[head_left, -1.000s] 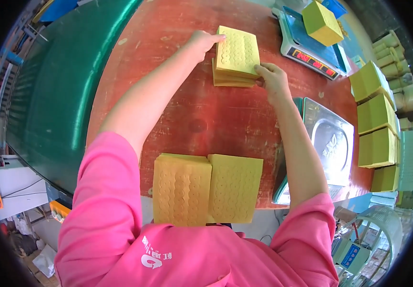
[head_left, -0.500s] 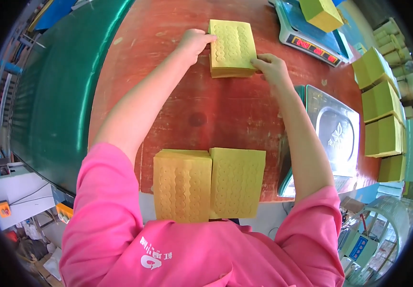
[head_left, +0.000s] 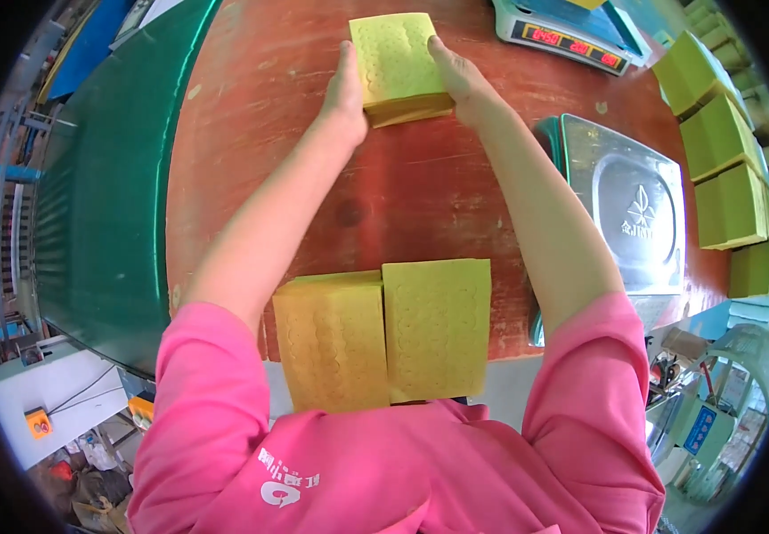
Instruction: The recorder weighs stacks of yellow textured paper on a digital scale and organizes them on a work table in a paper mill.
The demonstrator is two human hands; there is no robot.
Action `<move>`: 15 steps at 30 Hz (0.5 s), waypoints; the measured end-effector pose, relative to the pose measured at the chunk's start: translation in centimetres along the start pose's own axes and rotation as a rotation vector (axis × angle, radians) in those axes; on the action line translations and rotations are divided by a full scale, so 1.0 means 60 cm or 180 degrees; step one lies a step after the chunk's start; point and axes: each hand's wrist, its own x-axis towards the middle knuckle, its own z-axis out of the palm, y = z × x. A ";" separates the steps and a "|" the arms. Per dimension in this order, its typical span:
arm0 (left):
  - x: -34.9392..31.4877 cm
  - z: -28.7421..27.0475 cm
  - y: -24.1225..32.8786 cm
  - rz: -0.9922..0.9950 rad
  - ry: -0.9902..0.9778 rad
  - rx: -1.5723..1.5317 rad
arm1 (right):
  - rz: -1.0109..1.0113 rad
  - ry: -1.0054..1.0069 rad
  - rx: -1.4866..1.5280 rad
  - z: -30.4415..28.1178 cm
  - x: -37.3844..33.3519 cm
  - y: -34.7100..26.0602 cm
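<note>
A stack of yellow paper sheets (head_left: 395, 58), embossed with rows of round coin-like marks, sits at the far middle of the red table (head_left: 429, 205). My left hand (head_left: 345, 93) presses flat along its left side, fingers pointing away from me. Against the opposite side lies my right hand (head_left: 464, 80), its thumb near the far right corner. Between them the two palms clasp the stack. Close to my body, two more paper piles stand side by side at the table's front edge: a browner left pile (head_left: 331, 347) and a yellower right pile (head_left: 438, 329).
A digital scale (head_left: 562, 44) with lit red figures stands at the back right. Nearer, beside my right forearm, is a scale with a shiny metal plate (head_left: 625, 196). Several yellow paper stacks (head_left: 727, 138) line the right edge. A glossy green surface (head_left: 104, 196) borders the table's left.
Both hands have gone from fingering the stack's edges to lying flat along its sides. The stack looks slightly turned, and the whole view has shifted a little.
</note>
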 end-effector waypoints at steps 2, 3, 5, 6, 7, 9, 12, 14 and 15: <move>0.010 -0.004 -0.002 -0.0059 -0.0038 -0.0169 | 0.0097 0.0226 0.0012 0.009 0.007 -0.008; 0.014 -0.002 -0.004 -0.0029 -0.0015 -0.0194 | 0.0223 0.0119 0.0094 0.006 0.011 -0.014; 0.037 0.000 -0.012 0.0099 0.0132 0.0010 | 0.0309 -0.0003 0.0167 0.007 0.017 -0.019; 0.050 -0.007 -0.015 0.0155 0.0133 0.0010 | 0.0272 0.0008 0.0101 0.013 0.016 -0.024; 0.063 0.003 -0.011 0.0113 0.0117 0.0070 | 0.0205 0.0071 0.0023 0.005 0.025 -0.032; 0.085 0.031 -0.010 0.0173 0.0207 0.0305 | 0.0148 0.0313 -0.0200 -0.013 0.042 -0.048; 0.187 -0.014 -0.014 -0.0084 -0.0191 0.0037 | -0.0066 0.0555 -0.0628 -0.003 0.068 -0.067; 0.167 -0.044 -0.013 -0.0239 -0.0529 0.0301 | -0.0215 0.0927 -0.0666 -0.016 -0.007 -0.119; 0.125 -0.008 -0.011 -0.0274 -0.0498 0.1076 | -0.0495 0.1090 -0.0346 -0.057 -0.048 -0.126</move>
